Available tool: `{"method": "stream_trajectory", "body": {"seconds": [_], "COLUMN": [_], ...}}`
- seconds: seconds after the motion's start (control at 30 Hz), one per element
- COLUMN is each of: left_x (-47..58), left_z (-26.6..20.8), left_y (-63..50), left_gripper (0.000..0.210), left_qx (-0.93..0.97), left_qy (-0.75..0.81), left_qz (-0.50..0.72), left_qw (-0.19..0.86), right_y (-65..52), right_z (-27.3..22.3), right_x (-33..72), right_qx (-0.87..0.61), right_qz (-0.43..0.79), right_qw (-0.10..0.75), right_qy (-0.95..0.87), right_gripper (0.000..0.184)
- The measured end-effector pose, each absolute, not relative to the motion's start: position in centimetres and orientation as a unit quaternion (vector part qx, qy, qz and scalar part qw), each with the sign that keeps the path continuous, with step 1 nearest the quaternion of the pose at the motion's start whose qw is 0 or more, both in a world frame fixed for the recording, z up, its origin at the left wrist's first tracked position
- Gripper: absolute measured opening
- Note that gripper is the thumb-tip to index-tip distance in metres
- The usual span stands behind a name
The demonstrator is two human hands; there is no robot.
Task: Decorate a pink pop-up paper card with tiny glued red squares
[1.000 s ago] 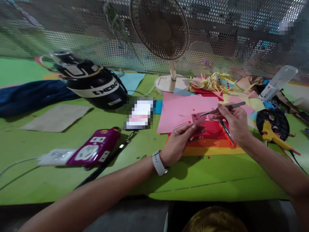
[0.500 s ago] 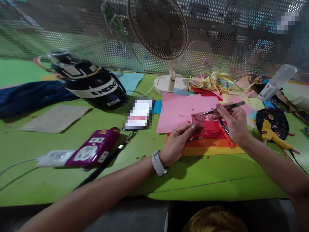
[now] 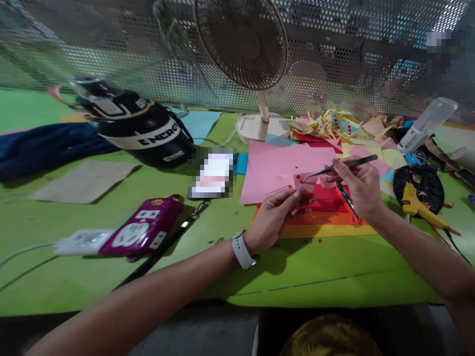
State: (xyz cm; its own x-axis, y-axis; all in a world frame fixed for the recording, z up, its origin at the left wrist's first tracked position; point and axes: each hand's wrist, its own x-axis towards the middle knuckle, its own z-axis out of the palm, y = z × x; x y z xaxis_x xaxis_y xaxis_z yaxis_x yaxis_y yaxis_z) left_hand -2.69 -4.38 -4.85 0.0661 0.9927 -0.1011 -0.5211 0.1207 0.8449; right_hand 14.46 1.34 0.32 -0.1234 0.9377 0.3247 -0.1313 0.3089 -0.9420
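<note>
Hardly anything has moved since the earlier frame; from far off, I see the whole scene slid a tiny bit left, so I think just the camera turned.

Nearest is the green bench [image 3: 297, 291], with one tiny red paper bit [image 3: 319, 241] lying on it. My bare left hand [image 3: 273, 213] has its grip pinching the low edge of a small, thin pink paper piece [image 3: 309, 187]. My right hand [image 3: 359, 184] has its grip pinching long, silver metal tweezers [image 3: 324, 171], and their bent tip is at the piece.

I'd say this job is partway. One dark red square [image 3: 299, 179] seems to be on the piece already, and a red speck may be at the tip, but I can't tell if it is stuck down. How many are left, I can't tell either.

The piece looks pale, light and flat, and it is between my hands, over a flat red paper sheet [image 3: 323, 203]. A big pink paper sheet [image 3: 274, 163] is behind it. Farther back sit crumpled yellow paper with red diamonds [image 3: 345, 124] and a round beige fan [image 3: 243, 42].
</note>
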Motion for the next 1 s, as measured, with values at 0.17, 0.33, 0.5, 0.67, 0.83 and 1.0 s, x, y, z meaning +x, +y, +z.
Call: {"method": "stream_trajectory", "body": {"seconds": [0.17,0.33,0.5,0.67,0.83,1.0], "left_x": [-2.7,-2.7,-2.8,-2.8,-2.9,-2.9], "left_z": [-4.8,-4.5,-4.4,-4.5,-4.5,-4.5], "left_y": [-4.3,-4.4,-4.4,-4.5,-4.5,-4.5], "left_gripper": [0.025,0.025,0.024,0.023,0.022,0.024], "left_qx": [0.321,0.322,0.324,0.316,0.318,0.322], "left_qy": [0.363,0.357,0.350,0.340,0.336,0.339], "left_qz": [0.580,0.575,0.575,0.578,0.575,0.571], "left_qw": [0.655,0.663,0.665,0.671,0.675,0.675], "right_y": [1.1,0.5,0.0,0.0,0.1,-0.2], "right_z": [0.5,0.8,0.9,1.0,1.0,1.1], "right_x": [14.4,14.4,14.5,14.7,14.7,14.7], "right_qx": [-0.358,-0.356,-0.341,-0.340,-0.340,-0.336], "right_qz": [0.463,0.428,0.387,0.367,0.350,0.336], "right_qw": [0.557,0.564,0.575,0.579,0.583,0.588], "right_qy": [-0.589,-0.610,-0.635,-0.644,-0.649,-0.654], "right_gripper": [0.030,0.032,0.026,0.024,0.025,0.024]}}
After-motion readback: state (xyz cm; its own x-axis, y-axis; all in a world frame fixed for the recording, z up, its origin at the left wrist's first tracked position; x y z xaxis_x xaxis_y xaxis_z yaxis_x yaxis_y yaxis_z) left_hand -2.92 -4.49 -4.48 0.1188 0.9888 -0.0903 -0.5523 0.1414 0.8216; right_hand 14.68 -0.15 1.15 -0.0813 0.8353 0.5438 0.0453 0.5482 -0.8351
